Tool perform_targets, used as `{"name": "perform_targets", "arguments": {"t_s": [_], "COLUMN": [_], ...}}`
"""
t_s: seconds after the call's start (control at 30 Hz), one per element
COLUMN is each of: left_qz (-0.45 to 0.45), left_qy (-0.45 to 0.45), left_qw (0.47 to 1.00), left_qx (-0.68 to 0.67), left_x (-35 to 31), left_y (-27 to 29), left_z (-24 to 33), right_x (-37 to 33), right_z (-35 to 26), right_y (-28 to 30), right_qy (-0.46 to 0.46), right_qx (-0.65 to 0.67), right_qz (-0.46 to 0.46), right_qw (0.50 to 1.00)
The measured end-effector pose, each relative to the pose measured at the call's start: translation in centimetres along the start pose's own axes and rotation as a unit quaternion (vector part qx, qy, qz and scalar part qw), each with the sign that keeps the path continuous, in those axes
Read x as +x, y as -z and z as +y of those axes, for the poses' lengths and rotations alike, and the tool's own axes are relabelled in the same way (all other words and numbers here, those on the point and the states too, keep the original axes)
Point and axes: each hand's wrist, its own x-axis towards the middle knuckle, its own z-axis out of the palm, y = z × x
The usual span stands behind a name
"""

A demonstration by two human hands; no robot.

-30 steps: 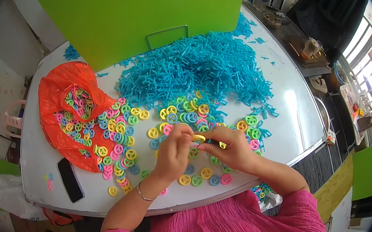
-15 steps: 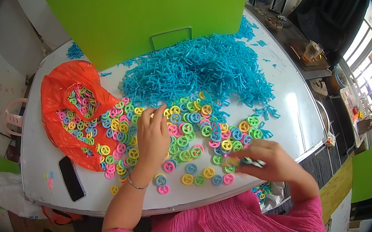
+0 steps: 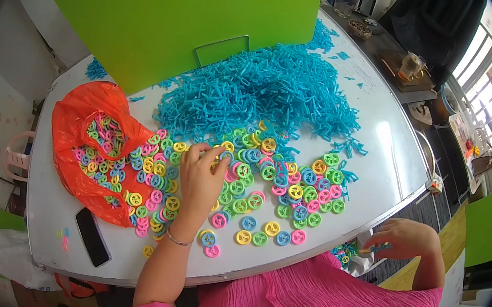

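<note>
My left hand [image 3: 204,174] reaches over the loose heap of pink, yellow, green and blue plastic wheels [image 3: 240,206]. Its fingers are bent and touch the wheels near the blue pile, with the thumb apart from them. Beyond the table's front edge on the right, my right hand [image 3: 407,238] is closed on a small blue and yellow plastic piece [image 3: 378,248] at its fingertips. Part of that piece is hidden by the fingers. Below the hand, an open bag [image 3: 362,262] contains small multicoloured pieces. A large pile of thin blue plastic pieces [image 3: 256,90] lies behind the wheels.
An orange plastic bag [image 3: 74,167] spills more wheels at the left. A black phone [image 3: 92,236] lies in front of it on the white table [image 3: 380,179]. A tall green panel [image 3: 178,19] stands at the back. A few wheels lie singly near the front edge.
My right hand has moved right and down, from above the wheels to past the table's edge, carrying the small piece. My left hand stays over the wheels; its thumb has spread.
</note>
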Motion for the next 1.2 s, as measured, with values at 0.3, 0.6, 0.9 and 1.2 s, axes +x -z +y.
{"name": "perform_targets", "arguments": {"t_s": [0.3,0.6,0.9,1.2], "left_qz": [-0.024,-0.133,-0.154,-0.169], "left_qy": [0.065,0.244,0.333,0.429], "left_qw": [0.993,0.826,0.75,0.621], "left_qx": [-0.095,-0.491,-0.551,-0.634], "left_x": [0.5,-1.2,-1.5,-2.5], "left_y": [0.9,1.1,1.9,2.7], "left_z": [2.4,3.4,4.2,5.9], "right_x": [4.3,24.4,23.1,22.5], "right_z": [-1.4,-1.1,-2.5,-5.6], "right_y": [2.8,5.4,5.2,3.3], "right_qy": [0.081,0.003,0.099,0.202], "right_qx": [0.075,-0.07,0.444,0.221], "right_qz": [0.189,0.467,0.318,0.343], "right_qw": [0.976,0.881,0.832,0.89]}}
